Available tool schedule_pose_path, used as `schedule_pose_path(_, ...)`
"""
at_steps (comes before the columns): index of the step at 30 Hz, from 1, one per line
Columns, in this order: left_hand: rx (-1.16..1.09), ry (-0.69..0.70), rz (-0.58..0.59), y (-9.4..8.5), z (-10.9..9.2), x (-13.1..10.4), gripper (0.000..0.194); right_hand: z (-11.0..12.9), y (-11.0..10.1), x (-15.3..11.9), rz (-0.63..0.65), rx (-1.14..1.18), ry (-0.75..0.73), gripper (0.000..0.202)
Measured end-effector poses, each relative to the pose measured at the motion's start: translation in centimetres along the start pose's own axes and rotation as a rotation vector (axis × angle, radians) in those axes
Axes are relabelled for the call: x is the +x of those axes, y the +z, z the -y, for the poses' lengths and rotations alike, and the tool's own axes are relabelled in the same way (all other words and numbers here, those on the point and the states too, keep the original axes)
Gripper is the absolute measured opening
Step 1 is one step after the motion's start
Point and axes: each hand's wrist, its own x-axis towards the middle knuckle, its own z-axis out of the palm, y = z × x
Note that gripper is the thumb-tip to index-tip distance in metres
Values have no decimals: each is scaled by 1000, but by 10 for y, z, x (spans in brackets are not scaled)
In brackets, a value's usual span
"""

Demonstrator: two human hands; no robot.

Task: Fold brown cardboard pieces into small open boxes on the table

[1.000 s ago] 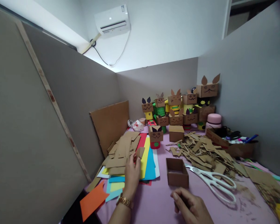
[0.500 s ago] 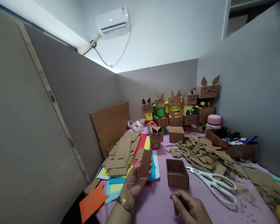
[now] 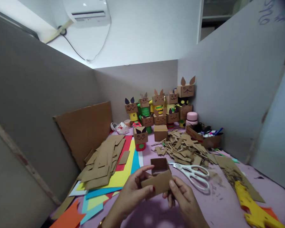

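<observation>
A small rectangular piece of cardboard [image 3: 158, 183] is held between my two hands, low over the table. My left hand [image 3: 135, 190] grips its left end, thumb in front and fingers behind. At its right end, my right hand [image 3: 181, 193] pinches the edge between thumb and fingers. Just behind the piece stands an open cardboard box [image 3: 159, 164] without a top, its front partly hidden by the piece. White-handled scissors [image 3: 192, 174] lie to the right of that box.
Cardboard sheets [image 3: 101, 163] are stacked at left over coloured paper [image 3: 118, 179]. Cardboard scraps [image 3: 184, 147] form a heap at right. Cardboard animal figures [image 3: 141, 137] stand at the back. A tool box [image 3: 211, 142], a pink jar [image 3: 192, 118] and a yellow glue gun [image 3: 254, 207] are on the right.
My right hand has come up and taken the right end of the cardboard piece. My left hand has lowered and turned the piece sideways. The view has swung right.
</observation>
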Motion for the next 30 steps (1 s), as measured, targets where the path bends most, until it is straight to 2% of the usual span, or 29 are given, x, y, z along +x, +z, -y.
schedule_pose_path(4,-8,-41,-104,4,2,3,36,-2,-5,4,-66,43,-12,41)
schedule_pose_path(9,102,28,-195,8,5,2,38,-9,-10,3,-108,61,26,39)
schedule_pose_path(11,177,66,-294,-2,9,4,41,-8,-10,3,-122,63,33,40)
schedule_pose_path(13,285,107,-458,-20,14,10,44,-6,-9,4,-112,74,40,41)
schedule_pose_path(15,427,122,-649,-42,20,18,44,-6,-8,4,-59,63,61,42)
schedule_pose_path(17,583,88,-747,-61,26,29,42,-10,-5,5,9,38,81,44)
schedule_pose_path(21,858,28,-782,-78,35,49,36,-27,0,6,93,6,89,47)
schedule_pose_path(25,991,-37,-763,-82,43,57,6,-37,3,7,131,-45,99,51)
schedule_pose_path(30,951,-8,-872,-89,42,48,18,-34,4,7,151,-23,98,49)
